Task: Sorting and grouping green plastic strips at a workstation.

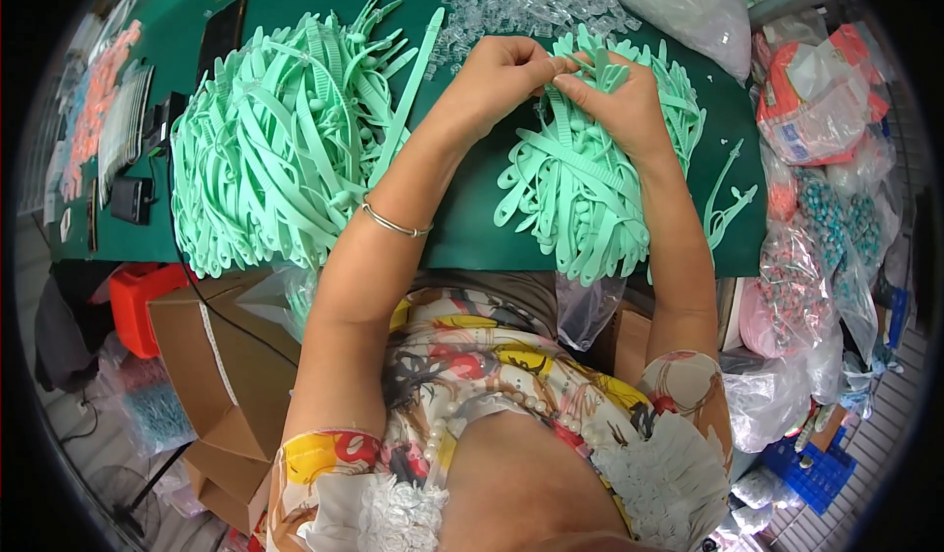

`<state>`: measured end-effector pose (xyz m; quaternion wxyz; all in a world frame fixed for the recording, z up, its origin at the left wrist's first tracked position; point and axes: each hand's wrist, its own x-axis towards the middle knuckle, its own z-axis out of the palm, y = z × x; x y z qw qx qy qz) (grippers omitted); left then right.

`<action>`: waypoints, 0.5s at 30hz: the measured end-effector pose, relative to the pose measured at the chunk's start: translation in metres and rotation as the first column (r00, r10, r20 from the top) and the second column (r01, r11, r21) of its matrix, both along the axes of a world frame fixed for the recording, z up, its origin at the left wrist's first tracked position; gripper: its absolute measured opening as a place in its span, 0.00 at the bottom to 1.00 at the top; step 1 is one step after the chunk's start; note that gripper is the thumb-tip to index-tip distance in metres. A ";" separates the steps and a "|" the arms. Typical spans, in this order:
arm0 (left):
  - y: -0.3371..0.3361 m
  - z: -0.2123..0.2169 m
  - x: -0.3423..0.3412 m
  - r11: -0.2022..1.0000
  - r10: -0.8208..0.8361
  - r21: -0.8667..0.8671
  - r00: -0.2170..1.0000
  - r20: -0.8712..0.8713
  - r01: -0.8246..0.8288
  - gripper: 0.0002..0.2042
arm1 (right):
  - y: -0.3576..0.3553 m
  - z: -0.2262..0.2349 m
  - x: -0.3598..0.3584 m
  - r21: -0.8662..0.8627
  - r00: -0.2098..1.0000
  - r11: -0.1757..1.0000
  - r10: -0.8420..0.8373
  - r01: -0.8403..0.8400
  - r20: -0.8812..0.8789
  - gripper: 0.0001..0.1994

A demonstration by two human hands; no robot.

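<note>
Over the smaller pile of mint-green ribbed straps (580,183), my two hands meet at the fingertips. My right hand (629,108) is closed on a mint-green strap (612,78), its end showing between thumb and fingers. My left hand (503,78) pinches with thumb and forefinger right beside that strap; whatever is in the pinch is too small to make out. A larger heap of the same straps (270,149) lies to the left, with one long strap (413,80) leaning off its right side. Small clear plastic pieces (531,11) are scattered just beyond my hands.
The green table (472,218) carries both piles. A clear plastic bag (688,11) lies at the far right, and loose strap bits (728,203) at the right edge. Bagged goods (816,110) crowd the right side; a cardboard box (211,365) stands below left, near a dark cable.
</note>
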<state>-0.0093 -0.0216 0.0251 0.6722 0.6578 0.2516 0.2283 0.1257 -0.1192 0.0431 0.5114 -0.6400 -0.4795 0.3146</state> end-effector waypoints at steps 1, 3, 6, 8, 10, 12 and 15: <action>-0.001 0.000 -0.001 1.000 0.007 -0.029 0.999 0.046 -0.006 0.12 | 0.001 -0.003 0.001 0.000 1.000 1.000 0.002 -0.002 -0.001 0.11; -0.001 0.001 -0.001 0.998 0.011 -0.059 0.995 0.094 -0.006 0.11 | 0.001 -0.008 0.004 0.013 0.999 1.000 -0.005 0.004 0.042 0.10; 0.007 -0.002 -0.003 0.994 0.102 -0.048 0.992 0.078 -0.098 0.10 | 0.000 -0.005 0.006 -0.062 0.998 0.998 -0.018 0.022 0.068 0.10; 0.010 -0.007 -0.005 0.990 0.141 -0.029 0.987 0.081 -0.139 0.10 | 0.001 -0.004 0.006 -0.079 1.000 0.997 -0.020 0.021 0.020 0.10; 0.011 -0.008 -0.004 0.987 0.152 0.033 0.986 0.074 -0.155 0.11 | 0.001 -0.004 0.009 -0.098 0.999 0.995 -0.026 0.023 -0.027 0.11; 0.012 -0.010 -0.004 0.980 0.169 0.095 0.983 0.066 -0.175 0.11 | 0.001 -0.003 0.013 -0.111 0.990 0.994 0.006 -0.022 -0.139 0.11; 0.017 -0.014 -0.005 0.944 0.226 0.248 0.974 -0.001 -0.218 0.12 | 0.001 -0.002 0.005 -0.043 0.988 0.998 -0.055 0.049 -0.144 0.12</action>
